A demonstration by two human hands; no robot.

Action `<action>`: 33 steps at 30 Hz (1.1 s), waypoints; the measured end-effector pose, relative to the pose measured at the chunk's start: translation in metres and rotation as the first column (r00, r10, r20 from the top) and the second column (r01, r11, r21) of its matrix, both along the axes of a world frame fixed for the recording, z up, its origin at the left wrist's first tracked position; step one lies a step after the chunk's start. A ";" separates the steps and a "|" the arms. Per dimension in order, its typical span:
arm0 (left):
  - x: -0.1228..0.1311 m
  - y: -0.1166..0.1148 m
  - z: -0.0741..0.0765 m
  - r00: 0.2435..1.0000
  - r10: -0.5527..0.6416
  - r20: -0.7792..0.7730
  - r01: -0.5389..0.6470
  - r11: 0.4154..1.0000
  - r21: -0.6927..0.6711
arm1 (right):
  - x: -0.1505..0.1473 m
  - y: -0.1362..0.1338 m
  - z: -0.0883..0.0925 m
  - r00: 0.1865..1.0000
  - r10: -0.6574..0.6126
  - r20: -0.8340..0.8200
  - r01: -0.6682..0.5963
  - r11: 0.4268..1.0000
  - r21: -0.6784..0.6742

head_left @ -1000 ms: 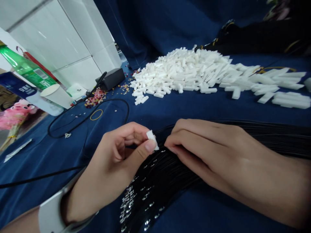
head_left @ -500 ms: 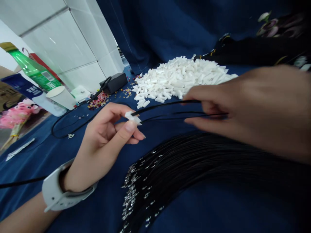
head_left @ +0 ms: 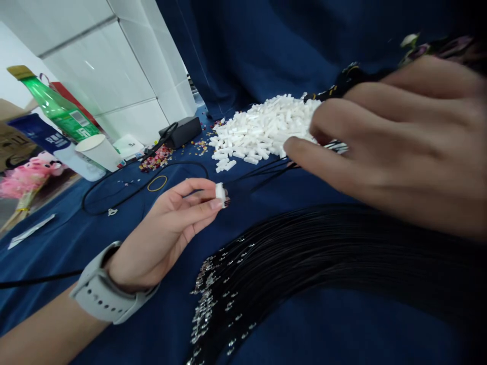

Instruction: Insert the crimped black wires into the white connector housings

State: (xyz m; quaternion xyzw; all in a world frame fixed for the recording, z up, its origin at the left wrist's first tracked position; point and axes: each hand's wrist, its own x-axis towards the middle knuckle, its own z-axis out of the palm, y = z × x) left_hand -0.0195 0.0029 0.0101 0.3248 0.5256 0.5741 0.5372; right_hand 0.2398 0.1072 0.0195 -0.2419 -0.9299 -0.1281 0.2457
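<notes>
Nearer than the heap of white pieces (head_left: pixel 258 134) and to its left, held one small white piece (head_left: pixel 220 194) with the left hand (head_left: pixel 175 223), pinched roughly upright between thumb and fingers. Probably gripped only near the end to keep it steady and leave the rest of its surface free. Just in front of the heap, saw loose black cords (head_left: pixel 272 178) stretched toward the right hand (head_left: pixel 391 147), perhaps set apart from others against tangling. To the heap's right, overlapping it in view, held the right hand high and close, back upward and fingers curled; could not tell, through the blur, of any firm grasp on the cords. Nearer than the heap, had a bundle of black cords (head_left: pixel 323 248) fanned in a curve, with silvery tips (head_left: pixel 205 299) toward the left, likely for easy reach. Angled the left forearm (head_left: pixel 53 329), banded by a pale watch (head_left: pixel 104 299), from well left of the heap, wrist nearly straight.
</notes>
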 end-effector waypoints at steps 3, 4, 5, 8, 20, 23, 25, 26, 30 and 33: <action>-0.006 0.004 -0.006 0.986 0.058 -0.159 -0.044 0.995 0.089 | -0.023 -0.012 0.003 0.988 0.099 0.120 -0.121 0.974 0.191; -0.008 0.005 -0.008 0.973 0.068 -0.220 -0.042 0.992 0.121 | -0.029 -0.017 -0.001 0.977 0.183 0.106 -0.195 0.974 0.116; -0.009 0.005 -0.010 0.957 0.071 -0.282 -0.028 0.988 0.153 | -0.034 -0.022 -0.007 0.966 0.250 0.064 -0.251 0.968 0.002; -0.011 0.005 -0.015 0.886 0.057 -0.460 0.053 0.973 0.224 | -0.041 -0.035 -0.028 0.942 0.336 0.011 -0.329 0.930 -0.166; 0.000 0.002 -0.007 0.729 -0.051 -0.682 0.197 0.971 0.139 | -0.037 -0.048 -0.027 0.946 0.323 -0.033 -0.319 0.904 -0.285; -0.001 0.003 -0.008 0.740 -0.073 -0.669 0.200 0.973 0.114 | -0.037 -0.051 -0.025 0.937 0.345 0.048 -0.337 0.933 -0.126; -0.001 0.003 -0.008 0.754 -0.083 -0.652 0.194 0.976 0.100 | -0.038 -0.049 -0.027 0.936 0.337 0.102 -0.334 0.941 -0.043; 0.000 0.003 -0.008 0.759 -0.084 -0.646 0.190 0.977 0.096 | -0.038 -0.048 -0.028 0.937 0.325 0.127 -0.322 0.946 -0.039; 0.000 0.003 -0.008 0.764 -0.084 -0.639 0.182 0.979 0.089 | -0.037 -0.042 -0.031 0.940 0.305 0.153 -0.300 0.952 -0.055; 0.001 0.003 -0.007 0.781 -0.080 -0.620 0.168 0.982 0.085 | -0.037 -0.046 -0.026 0.944 0.325 0.063 -0.313 0.938 -0.147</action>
